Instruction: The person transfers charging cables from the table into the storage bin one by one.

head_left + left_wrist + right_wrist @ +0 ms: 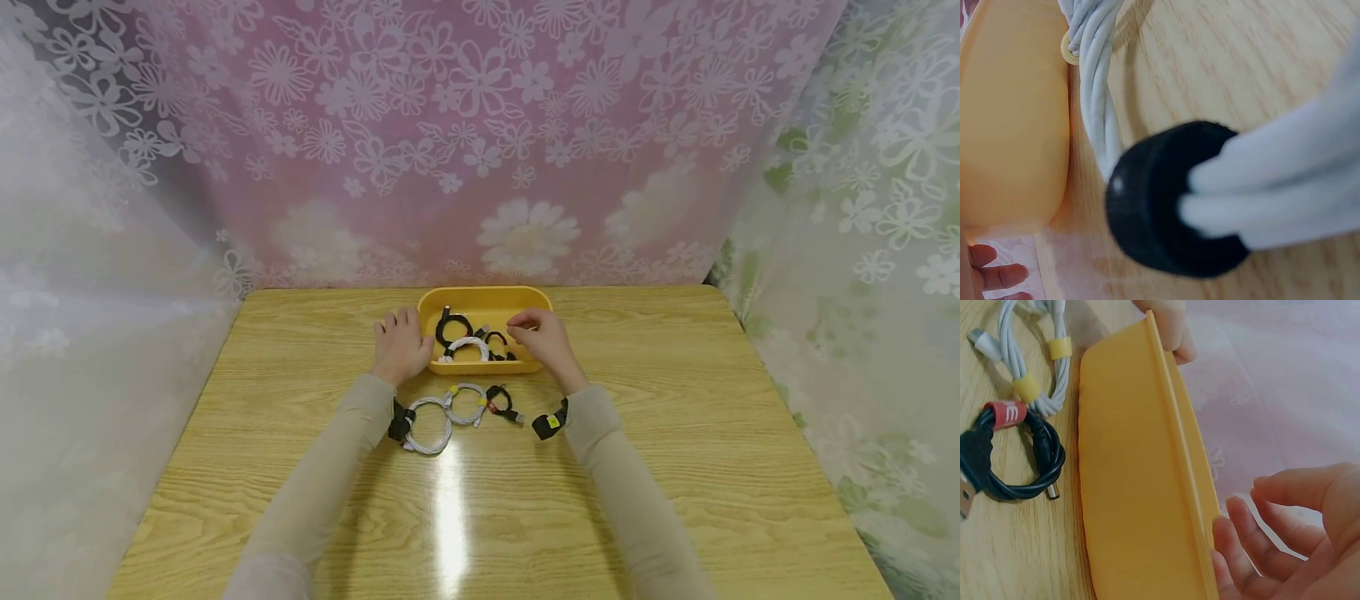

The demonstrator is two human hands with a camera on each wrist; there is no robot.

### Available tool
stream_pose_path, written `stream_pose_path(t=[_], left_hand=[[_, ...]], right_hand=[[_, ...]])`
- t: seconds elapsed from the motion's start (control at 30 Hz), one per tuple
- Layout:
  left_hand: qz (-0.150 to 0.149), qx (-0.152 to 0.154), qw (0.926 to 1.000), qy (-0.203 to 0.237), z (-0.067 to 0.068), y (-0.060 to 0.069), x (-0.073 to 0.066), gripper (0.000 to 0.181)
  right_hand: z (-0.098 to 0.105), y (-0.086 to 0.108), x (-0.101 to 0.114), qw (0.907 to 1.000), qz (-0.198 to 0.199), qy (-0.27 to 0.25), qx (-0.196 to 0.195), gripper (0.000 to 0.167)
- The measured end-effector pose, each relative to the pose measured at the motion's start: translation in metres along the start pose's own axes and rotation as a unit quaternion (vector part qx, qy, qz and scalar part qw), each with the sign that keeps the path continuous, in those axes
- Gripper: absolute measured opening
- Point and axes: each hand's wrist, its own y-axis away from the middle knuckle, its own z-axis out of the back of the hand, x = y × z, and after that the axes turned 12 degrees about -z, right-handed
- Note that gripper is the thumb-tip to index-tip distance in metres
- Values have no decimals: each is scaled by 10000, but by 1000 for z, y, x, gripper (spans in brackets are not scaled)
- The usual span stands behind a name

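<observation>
A yellow tray [483, 367] stands near the table's back edge, holding a coiled black cable [440, 335], a coiled white cable [468, 342] and a smaller black cable [495, 336]. My left hand [400, 346] is at its left end, thumb against the rim and fingers outside. Over the right end hovers my right hand [543, 337], fingers bent loosely; a gap shows between thumb and fingers in the right wrist view, with nothing held. In front of the tray lie a large white cable coil [428, 453], a white coil with yellow ties [1060, 348] and a black cable with a red tie [1054, 450].
The wooden table [675, 467] extends to both sides and toward me. Flowered cloth [480, 125] hangs behind it and along both sides. A black band [1160, 200] wraps the large white coil, close to the left wrist camera.
</observation>
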Motion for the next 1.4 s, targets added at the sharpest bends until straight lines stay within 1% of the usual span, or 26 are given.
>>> stream_pose_path(t=[0.17, 0.33, 0.47, 0.63, 0.73, 0.87, 0.93, 1.0, 1.23, 1.4], left_hand=[[-28, -52, 10000, -6, -1, 0, 1, 20], [-18, -29, 10000, -7, -2, -1, 2, 20], [-5, 5, 10000, 50, -1, 0, 1, 20], [8, 17, 10000, 56, 1, 0, 0, 20], [13, 27, 10000, 38, 1, 0, 0, 20], [10, 18, 10000, 50, 1, 0, 0, 22], [5, 21, 10000, 25, 0, -1, 0, 22], [11, 18, 10000, 11, 0, -1, 0, 23], [-36, -49, 10000, -71, -1, -1, 0, 17], [-90, -67, 9998, -139, -1, -1, 0, 18]], right_hand=[[0, 6, 0, 9998, -35, -210, 5, 13], [0, 15, -1, 9993, 114, -359, -2, 14], [-1, 23, -3, 9979, 241, -590, 58, 17], [-2, 32, -7, 9944, 391, -979, 63, 15], [-1, 39, -8, 9918, 396, -1208, 113, 18], [1, 51, -7, 9877, 339, -1511, 233, 20], [1, 57, -6, 9869, 312, -1560, 248, 19], [-1, 61, -10, 9873, 260, -1549, 230, 17], [-16, 63, -35, 9878, -36, -1549, 124, 16], [-20, 67, -42, 9894, -364, -1407, 68, 21]])
